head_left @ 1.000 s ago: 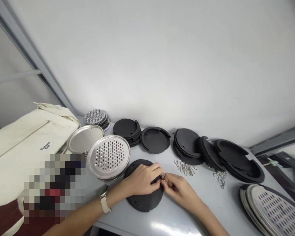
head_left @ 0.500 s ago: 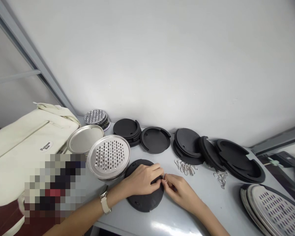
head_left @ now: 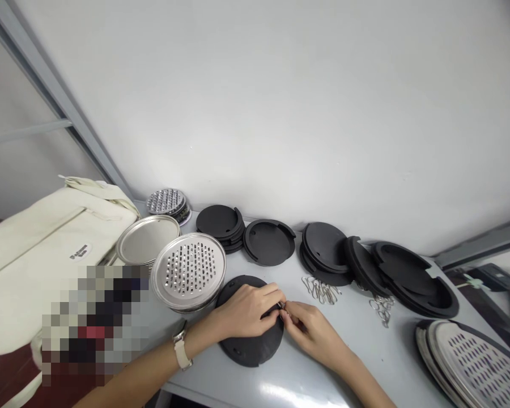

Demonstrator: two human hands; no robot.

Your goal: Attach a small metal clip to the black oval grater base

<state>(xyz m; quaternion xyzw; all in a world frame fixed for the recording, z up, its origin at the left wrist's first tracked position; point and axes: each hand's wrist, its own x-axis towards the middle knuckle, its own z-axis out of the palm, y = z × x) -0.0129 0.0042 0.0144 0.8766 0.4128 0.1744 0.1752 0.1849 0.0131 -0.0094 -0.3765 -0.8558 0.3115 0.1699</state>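
Note:
A round black plastic disc (head_left: 255, 348) with small holes lies on the table, partly covered by my left hand (head_left: 249, 310). The fingers of that hand are closed on the disc's right side. At the same edge my right hand (head_left: 312, 331) pinches a small metal ring (head_left: 282, 311), mostly hidden between the fingertips. Whether the ring passes through the disc I cannot tell. Beyond my right hand lie loose wire clips (head_left: 322, 290) and a cluster of metal rings with clips (head_left: 382, 309).
Left of the disc stand a stack topped by a metal grater plate (head_left: 189, 271) and a stack of plain metal discs (head_left: 148, 241). Black discs (head_left: 270, 242) line the wall side. Large grater plates (head_left: 480, 357) sit at right, a cream bag (head_left: 46, 255) at left.
My fingertips have shifted very slightly at the disc's edge around the small metal ring. Everything else stays in place.

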